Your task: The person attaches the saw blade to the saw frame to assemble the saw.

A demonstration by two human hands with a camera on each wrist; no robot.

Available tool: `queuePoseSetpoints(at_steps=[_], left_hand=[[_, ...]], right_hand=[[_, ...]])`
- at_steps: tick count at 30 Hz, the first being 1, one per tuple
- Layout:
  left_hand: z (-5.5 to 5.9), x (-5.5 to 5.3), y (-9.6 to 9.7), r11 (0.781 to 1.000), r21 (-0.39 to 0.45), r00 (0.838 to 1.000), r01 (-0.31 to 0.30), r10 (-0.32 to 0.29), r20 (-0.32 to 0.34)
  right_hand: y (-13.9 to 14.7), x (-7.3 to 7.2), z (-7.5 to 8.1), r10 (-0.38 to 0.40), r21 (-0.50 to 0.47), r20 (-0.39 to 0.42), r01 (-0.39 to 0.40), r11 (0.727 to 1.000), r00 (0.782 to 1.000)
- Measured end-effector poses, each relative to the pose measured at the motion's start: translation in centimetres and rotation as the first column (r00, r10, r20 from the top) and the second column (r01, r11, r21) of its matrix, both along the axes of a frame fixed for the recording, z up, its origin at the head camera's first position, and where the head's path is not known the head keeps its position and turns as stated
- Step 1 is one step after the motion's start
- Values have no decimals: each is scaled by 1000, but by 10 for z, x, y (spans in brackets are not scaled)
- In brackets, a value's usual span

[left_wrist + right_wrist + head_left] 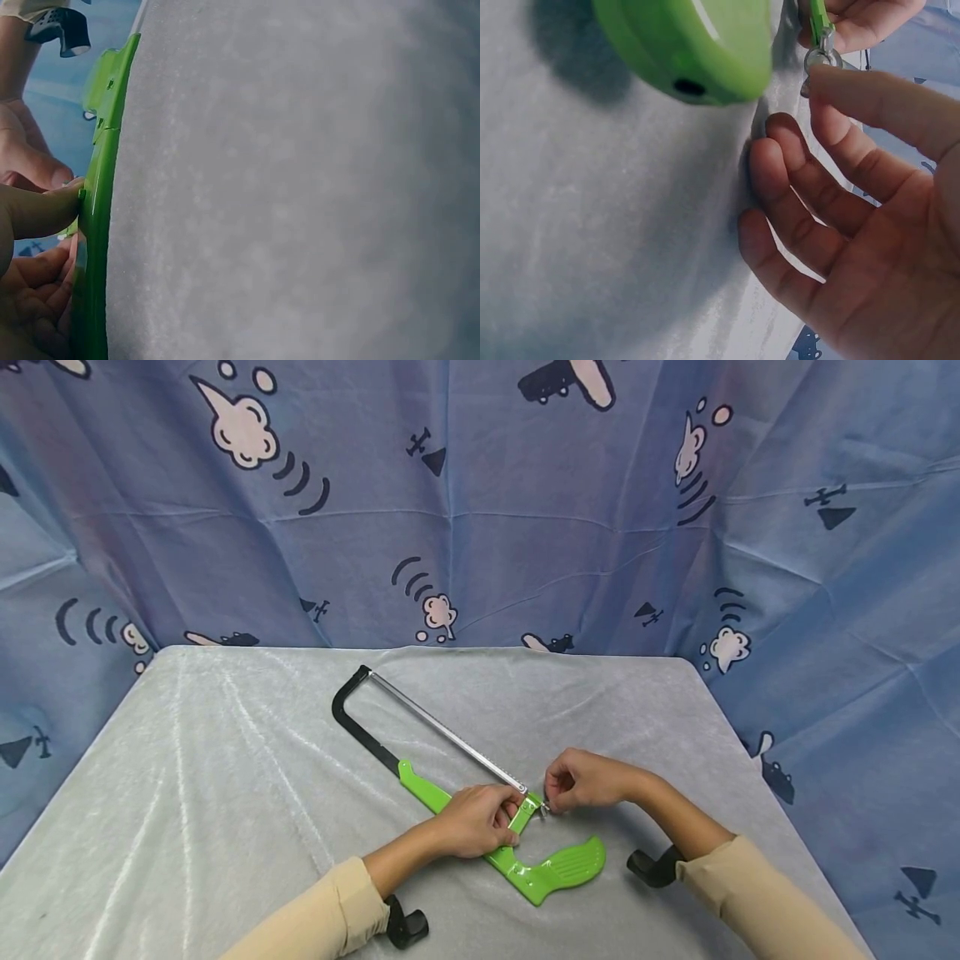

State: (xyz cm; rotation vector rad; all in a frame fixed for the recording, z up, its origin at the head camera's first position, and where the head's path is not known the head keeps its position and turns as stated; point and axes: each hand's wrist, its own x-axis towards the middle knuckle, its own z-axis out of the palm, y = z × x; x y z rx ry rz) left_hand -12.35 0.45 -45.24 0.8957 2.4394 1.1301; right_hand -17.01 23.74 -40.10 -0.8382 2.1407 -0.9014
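A hacksaw lies across the light cloth, its green handle [566, 867] toward the near right and its black frame bow [358, 731] toward the far left. Its silver blade [450, 735] runs along the far side. My left hand [480, 820] grips the green frame by the handle-end post, and in the left wrist view its thumb presses the green edge [97, 225]. At the blade's near end is a metal wing nut [823, 60], which my right hand [588, 779] pinches with thumb and forefinger. The other right fingers are loosely bent below it.
The table is covered by a pale plush cloth [225, 793]. Behind it and at both sides hangs a blue curtain [487, 552] with printed planes and clouds. Black camera mounts [407, 927] sit at both wrists, just above the cloth.
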Motion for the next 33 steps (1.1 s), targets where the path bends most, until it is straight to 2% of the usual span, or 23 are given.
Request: queuePoseSetpoints(at_steps=[9,18,26,33], left_hand=[[0,0,0,1000,-5,1000,-7,7,7],[-2,0,-1,1000,4,1000,-5,5,0],[-3,-1,0,1000,18,1000,-3,3,-1],[-3,-1,0,1000,19,1000,1,-1,-3]], right_hand=[[-2,-1,-1,32,62,-21,-30,998,999],[-9,2,-3,7,141,-60,2,990,998],[-13,4,-4,10,161,-71,1,987,997],[-13,3,-4,16,132,-50,-9,991,999]])
